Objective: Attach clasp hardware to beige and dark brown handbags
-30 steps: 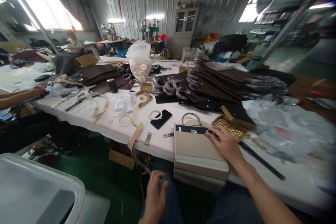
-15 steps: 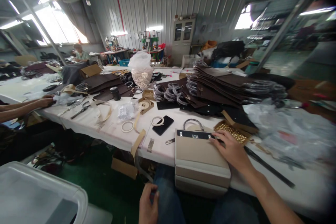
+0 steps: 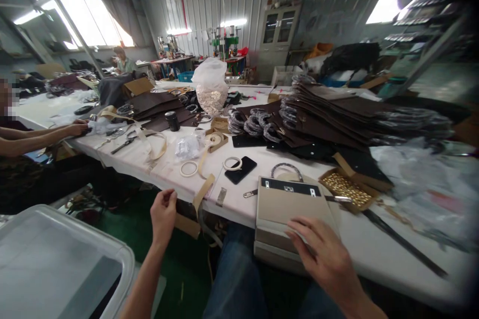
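Observation:
A beige handbag (image 3: 284, 212) lies at the table's near edge, partly over my lap. Across its top runs a black strip (image 3: 292, 187) with metal fittings, and a plastic-wrapped handle (image 3: 287, 168) loops behind it. My right hand (image 3: 324, 254) is over the bag's near side, fingers stretched and loosely bent, holding nothing; whether it touches the bag I cannot tell. Off the table's edge, left of the bag, my left hand (image 3: 163, 212) is raised with thumb and fingers pinched together. Anything between those fingertips is too small to make out.
Gold-coloured studs fill a cardboard box (image 3: 348, 189) right of the bag. A phone (image 3: 240, 170), tape rolls (image 3: 189, 168) and a black jar (image 3: 172, 121) are on the table. Stacked brown panels (image 3: 337, 112) stand behind. At left are a co-worker's arms (image 3: 48, 134) and a clear plastic bin (image 3: 63, 254).
My right hand has moved off the black strip, down toward the bag's near side. My left hand has risen and shifted left. The camera view has turned slightly.

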